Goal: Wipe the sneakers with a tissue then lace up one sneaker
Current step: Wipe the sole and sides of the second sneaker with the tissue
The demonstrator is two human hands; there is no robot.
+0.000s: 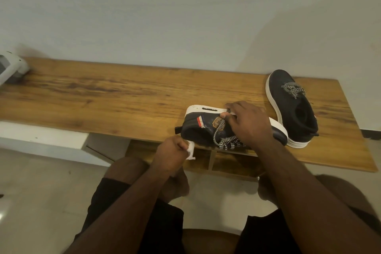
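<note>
A dark sneaker (203, 125) with a white sole lies tipped on its side at the near edge of the wooden table (103, 97), its black-and-white lace (227, 142) hanging loose. My right hand (249, 121) grips this sneaker over its middle. My left hand (171, 153) sits just below its heel opening, closed around a crumpled white tissue (191, 150). The second sneaker (292, 107), dark with a white sole, stands upright on the table to the right, laces in.
A white and grey device (11, 68) rests at the table's far left end against the wall. Open shelves (206, 161) sit under the table. My knees and dark shorts fill the lower view over a tiled floor.
</note>
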